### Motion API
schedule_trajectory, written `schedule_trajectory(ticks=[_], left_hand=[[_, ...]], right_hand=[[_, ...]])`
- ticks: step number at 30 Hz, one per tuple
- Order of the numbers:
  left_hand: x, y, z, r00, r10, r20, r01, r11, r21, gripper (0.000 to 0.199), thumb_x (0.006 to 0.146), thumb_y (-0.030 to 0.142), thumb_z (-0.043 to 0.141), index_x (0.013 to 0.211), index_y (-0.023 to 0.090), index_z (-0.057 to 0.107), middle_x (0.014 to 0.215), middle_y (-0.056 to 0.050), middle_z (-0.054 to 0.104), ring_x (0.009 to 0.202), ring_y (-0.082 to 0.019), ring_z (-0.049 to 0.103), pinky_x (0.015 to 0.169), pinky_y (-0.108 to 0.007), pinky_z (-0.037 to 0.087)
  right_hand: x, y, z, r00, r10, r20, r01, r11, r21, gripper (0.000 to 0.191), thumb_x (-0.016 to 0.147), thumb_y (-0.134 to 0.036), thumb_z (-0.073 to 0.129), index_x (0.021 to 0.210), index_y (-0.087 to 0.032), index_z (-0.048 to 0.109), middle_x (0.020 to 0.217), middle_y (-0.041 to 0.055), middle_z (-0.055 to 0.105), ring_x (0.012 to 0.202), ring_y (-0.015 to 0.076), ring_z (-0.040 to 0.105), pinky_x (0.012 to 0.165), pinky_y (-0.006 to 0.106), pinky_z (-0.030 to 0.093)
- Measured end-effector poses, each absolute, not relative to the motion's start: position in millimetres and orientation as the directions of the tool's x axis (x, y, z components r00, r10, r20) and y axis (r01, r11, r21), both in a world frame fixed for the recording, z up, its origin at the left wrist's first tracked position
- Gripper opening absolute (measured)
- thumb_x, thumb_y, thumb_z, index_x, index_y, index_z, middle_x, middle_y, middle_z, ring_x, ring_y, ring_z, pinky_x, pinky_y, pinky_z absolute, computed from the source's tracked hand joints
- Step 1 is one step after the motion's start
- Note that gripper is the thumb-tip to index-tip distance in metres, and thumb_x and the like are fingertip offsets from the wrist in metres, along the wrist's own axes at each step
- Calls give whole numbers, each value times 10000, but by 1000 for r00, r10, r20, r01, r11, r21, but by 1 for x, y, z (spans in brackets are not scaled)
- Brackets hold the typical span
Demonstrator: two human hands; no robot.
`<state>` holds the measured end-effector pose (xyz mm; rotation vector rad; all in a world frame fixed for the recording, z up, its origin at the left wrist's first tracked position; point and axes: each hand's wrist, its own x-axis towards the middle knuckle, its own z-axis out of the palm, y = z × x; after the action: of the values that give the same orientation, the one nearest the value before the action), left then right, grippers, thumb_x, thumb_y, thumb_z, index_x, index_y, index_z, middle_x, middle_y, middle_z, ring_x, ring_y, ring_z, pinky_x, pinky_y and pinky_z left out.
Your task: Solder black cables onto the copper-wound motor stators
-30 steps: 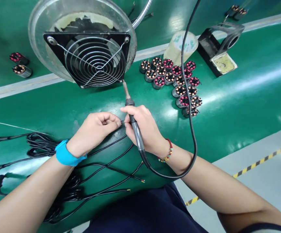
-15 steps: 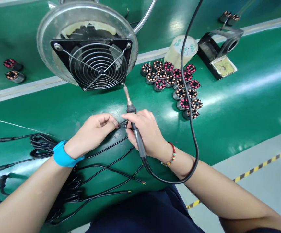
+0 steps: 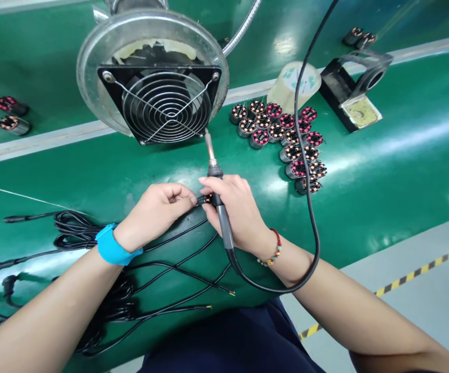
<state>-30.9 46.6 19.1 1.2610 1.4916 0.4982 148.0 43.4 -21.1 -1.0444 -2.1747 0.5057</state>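
Note:
My right hand (image 3: 242, 215) is closed around the dark handle of a soldering iron (image 3: 225, 228). Its metal tip points up, close to the lower right corner of the fan guard. Between my hands shows a small part with copper windings (image 3: 208, 198), mostly hidden behind the right fingers and the handle; it looks like a motor stator. Thumb and forefinger of my left hand (image 3: 165, 207) pinch short black leads (image 3: 200, 200) right beside that part. Under my left wrist lie coiled black cables (image 3: 117, 300), a few with stripped, coloured wire ends.
A fan with a wire guard (image 3: 172, 116) hangs ahead of my hands. Several wound stators (image 3: 276, 132) stand grouped to the right, before a roll of clear tape (image 3: 294, 85). Farther right is a soldering iron stand (image 3: 344, 96) with a sponge. The iron's cord (image 3: 305, 166) loops over my right forearm.
The view has shifted slightly, with the fan and cables sitting farther right. My left hand has come a little closer to the right one, and more copper winding shows between them.

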Motion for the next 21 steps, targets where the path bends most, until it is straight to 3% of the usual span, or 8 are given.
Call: schedule_trajectory(ticks=[6,12,17,21], left_hand=[[-32,46,19,210,894,-396,447,272,852,203,776,334,595,732,170,706,734,-13,698,659,-129,572,644,-238,447],[-26,44,17,349,904,-248,636,-34,771,278,871,307,486,777,176,713,823,-40,711,772,-175,614,743,-293,447],[-34,48,21,214,963,-161,682,-29,731,274,873,325,497,880,172,724,927,-65,720,891,-196,624,845,-311,449],[-42,51,30,44,984,-170,646,102,756,297,870,359,474,850,157,689,766,-34,669,637,-142,568,640,-264,450]], right_hand=[[142,43,-19,-364,849,383,515,526,-676,336,860,-120,480,1183,-203,522,886,14,684,878,216,557,795,360,403],[140,42,-18,-279,903,326,450,423,-787,358,853,-107,508,1189,-232,515,903,-2,696,930,203,587,872,370,436],[147,42,-17,-212,914,345,406,404,-820,394,857,-120,510,1233,-239,494,1037,38,675,1035,206,585,957,402,456],[151,43,-20,-343,878,333,473,468,-747,425,819,-143,553,1236,-204,501,1108,100,639,1061,263,559,926,465,487]])
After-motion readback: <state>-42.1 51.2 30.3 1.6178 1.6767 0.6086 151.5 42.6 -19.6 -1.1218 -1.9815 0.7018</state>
